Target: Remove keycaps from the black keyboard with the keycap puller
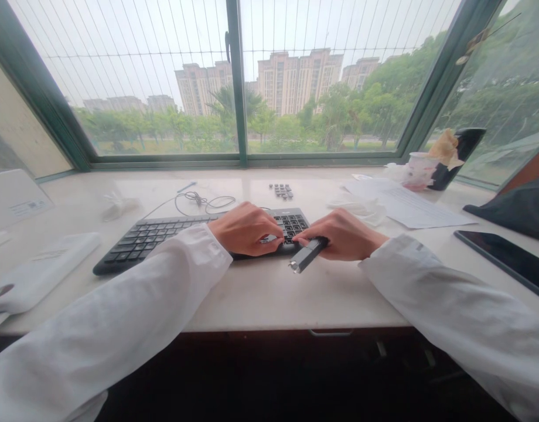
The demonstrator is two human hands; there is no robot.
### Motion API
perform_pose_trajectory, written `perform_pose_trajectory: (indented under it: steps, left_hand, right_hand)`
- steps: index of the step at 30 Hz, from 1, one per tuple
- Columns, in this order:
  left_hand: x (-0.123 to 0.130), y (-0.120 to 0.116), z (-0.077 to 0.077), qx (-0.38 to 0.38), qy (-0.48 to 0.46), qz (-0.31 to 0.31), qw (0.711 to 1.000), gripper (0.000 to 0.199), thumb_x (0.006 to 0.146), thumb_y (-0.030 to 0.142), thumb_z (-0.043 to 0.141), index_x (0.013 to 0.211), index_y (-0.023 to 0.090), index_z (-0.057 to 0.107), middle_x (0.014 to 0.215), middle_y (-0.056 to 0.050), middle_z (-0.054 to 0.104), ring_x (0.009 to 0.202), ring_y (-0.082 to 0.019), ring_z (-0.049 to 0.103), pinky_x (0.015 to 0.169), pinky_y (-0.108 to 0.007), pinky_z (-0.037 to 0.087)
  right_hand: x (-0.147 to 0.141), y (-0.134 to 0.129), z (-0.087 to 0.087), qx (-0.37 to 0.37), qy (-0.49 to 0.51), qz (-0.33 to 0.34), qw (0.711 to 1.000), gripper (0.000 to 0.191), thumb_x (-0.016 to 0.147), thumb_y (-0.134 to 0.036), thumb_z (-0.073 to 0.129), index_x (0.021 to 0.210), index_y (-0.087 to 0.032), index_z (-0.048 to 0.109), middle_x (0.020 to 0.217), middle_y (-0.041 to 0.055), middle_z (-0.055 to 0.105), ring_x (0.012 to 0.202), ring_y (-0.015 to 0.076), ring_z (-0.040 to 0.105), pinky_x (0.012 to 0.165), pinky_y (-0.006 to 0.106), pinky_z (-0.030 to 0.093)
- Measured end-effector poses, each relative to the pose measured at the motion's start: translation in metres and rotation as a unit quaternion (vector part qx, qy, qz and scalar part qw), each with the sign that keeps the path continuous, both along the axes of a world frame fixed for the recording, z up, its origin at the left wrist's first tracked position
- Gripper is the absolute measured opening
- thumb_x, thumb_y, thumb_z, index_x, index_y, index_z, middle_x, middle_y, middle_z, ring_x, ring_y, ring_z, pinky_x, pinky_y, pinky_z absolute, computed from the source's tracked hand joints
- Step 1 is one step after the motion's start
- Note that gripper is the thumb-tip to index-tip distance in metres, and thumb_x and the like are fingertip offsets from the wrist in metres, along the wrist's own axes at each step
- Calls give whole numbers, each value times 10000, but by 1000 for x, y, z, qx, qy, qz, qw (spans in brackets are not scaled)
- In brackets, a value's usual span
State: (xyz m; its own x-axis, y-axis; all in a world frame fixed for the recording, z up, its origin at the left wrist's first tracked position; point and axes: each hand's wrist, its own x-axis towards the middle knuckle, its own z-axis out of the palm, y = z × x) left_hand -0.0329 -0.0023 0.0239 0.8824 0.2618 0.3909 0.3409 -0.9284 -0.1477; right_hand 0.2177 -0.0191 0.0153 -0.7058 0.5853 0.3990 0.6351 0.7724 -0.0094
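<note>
A black keyboard lies on the white counter. Its number pad at the right end shows bare key sockets where keycaps are off. My left hand is closed in a pinch over the pad's lower left; a small pale glint shows by the fingertips, too small to name. My right hand is closed around a dark oblong tool with a silvery end pointing toward me. Its fingertips are at the lower right edge of the pad. Behind the keyboard, several loose keycaps sit in rows.
The keyboard cable lies coiled behind. White boxes stand at left, with crumpled plastic nearby. At right are a paper sheet, a paper cup and a phone. The window frame borders the back.
</note>
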Motion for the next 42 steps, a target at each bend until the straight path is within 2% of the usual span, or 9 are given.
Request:
perform_pose_trajectory:
  steps: [3,7,13,17,23,29,36,42]
  left_hand:
    - [0,-1,0,9,10,3,1000,210,847,234,523,792,229,725,660,18,698,557,-93,588,463,-228,295]
    - [2,-3,2,21,25,14,999,198,846,234,528,790,235,718,670,25,702,568,-101,593,463,-235,268]
    - [4,-6,4,14,35,32,999,187,838,224,532,775,232,708,637,30,683,562,-101,587,475,-235,269]
    - [6,-8,3,3,34,51,998,200,841,233,522,755,226,703,620,25,667,544,-102,566,482,-236,276]
    - [9,-8,3,-11,23,68,997,232,841,242,514,697,205,692,559,16,619,491,-95,504,485,-238,275]
    - [10,-9,3,-19,20,82,996,241,834,250,512,676,203,688,526,23,586,468,-89,468,482,-243,265]
    - [11,-10,2,-32,15,100,994,249,831,262,511,668,205,690,528,25,597,460,-86,444,491,-246,262]
    - [10,-7,-2,-21,0,93,995,234,825,258,520,659,209,678,507,41,575,449,-82,456,477,-250,273]
  right_hand:
    - [0,0,2,-39,-52,72,995,252,838,-207,544,924,-298,763,739,11,741,605,135,634,584,260,404]
    - [1,1,4,-47,-33,69,996,233,831,-213,561,915,-295,762,737,16,741,614,141,645,591,271,409]
    - [1,0,5,-39,-8,82,996,261,799,-177,571,856,-355,753,674,-9,726,579,117,627,575,260,393]
    - [1,0,4,-42,-25,74,996,301,773,-119,544,834,-330,750,683,-13,723,581,115,615,577,258,377]
    - [-2,3,1,-77,-10,24,997,298,718,-116,542,834,-267,771,642,-15,696,541,108,563,560,242,342]
    - [-3,6,-2,-92,-1,-16,996,296,739,-148,552,854,-290,785,628,-22,692,520,93,530,578,223,341]
    - [-1,8,-4,-98,5,-16,995,265,776,-185,574,893,-282,791,641,0,698,570,102,601,579,214,347]
    - [0,12,-10,-103,51,19,993,296,750,-140,570,914,-246,793,702,-1,739,599,102,630,602,196,393]
